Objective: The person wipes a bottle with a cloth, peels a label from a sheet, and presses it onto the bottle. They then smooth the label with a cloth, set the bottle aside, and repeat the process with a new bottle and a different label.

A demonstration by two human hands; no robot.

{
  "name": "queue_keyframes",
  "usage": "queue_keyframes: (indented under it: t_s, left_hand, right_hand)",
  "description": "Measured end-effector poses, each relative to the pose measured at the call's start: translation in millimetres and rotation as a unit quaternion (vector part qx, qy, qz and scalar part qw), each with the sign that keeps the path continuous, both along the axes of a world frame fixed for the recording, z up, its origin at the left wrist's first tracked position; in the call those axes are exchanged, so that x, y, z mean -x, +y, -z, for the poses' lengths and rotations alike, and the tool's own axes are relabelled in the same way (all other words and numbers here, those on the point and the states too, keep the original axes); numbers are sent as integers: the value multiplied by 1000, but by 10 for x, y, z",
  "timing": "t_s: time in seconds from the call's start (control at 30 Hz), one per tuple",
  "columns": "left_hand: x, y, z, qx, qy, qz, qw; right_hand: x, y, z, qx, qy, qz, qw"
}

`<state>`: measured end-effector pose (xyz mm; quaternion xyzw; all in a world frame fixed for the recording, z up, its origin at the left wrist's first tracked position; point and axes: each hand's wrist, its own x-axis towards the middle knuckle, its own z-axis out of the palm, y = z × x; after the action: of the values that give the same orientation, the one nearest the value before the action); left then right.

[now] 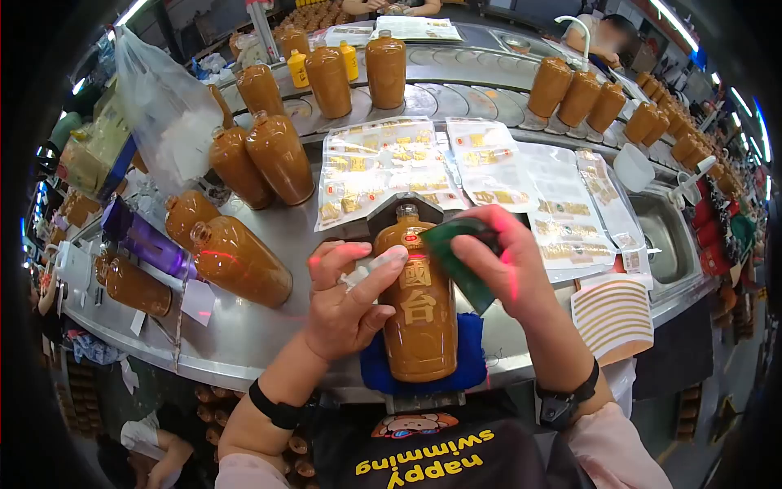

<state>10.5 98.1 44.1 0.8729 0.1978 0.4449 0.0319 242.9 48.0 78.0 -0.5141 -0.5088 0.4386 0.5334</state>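
A brown glazed bottle (419, 350) with gold characters and a small red mark lies tilted on a blue cloth (470, 350), its neck against a dark angled rest (383, 213). My left hand (346, 297) is at the bottle's left side, fingers apart and partly bent. White wrapping covers some of its fingertips, and one fingertip is at the bottle's upper label area. My right hand (509, 261) grips a dark green flat pad (460, 265) between thumb and fingers. The pad's edge is against or very near the bottle's upper right side; exact contact cannot be made out.
Decal sheets (387, 167) lie behind the bottle. A striped sheet (612, 314) is at the right, beside a sink (664, 236). Brown bottles (279, 159) stand at the left; others (580, 98) line the conveyor (456, 102). Other people (603, 37) sit beyond.
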Motion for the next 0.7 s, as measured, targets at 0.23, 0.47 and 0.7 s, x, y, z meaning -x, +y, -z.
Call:
queue_keyframes:
  t_s: [0.23, 0.47, 0.7]
  left_hand:
    - [-18, 14, 26, -27, 5, 7, 1000]
    - [6, 15, 86, 21, -28, 11, 999]
    - [-67, 147, -205, -25, 82, 39, 996]
  right_hand:
    - [4, -13, 109, 21, -20, -4, 1000]
    - [-8, -61, 339, 52, 124, 4, 991]
    - [5, -81, 383, 34, 149, 1, 988]
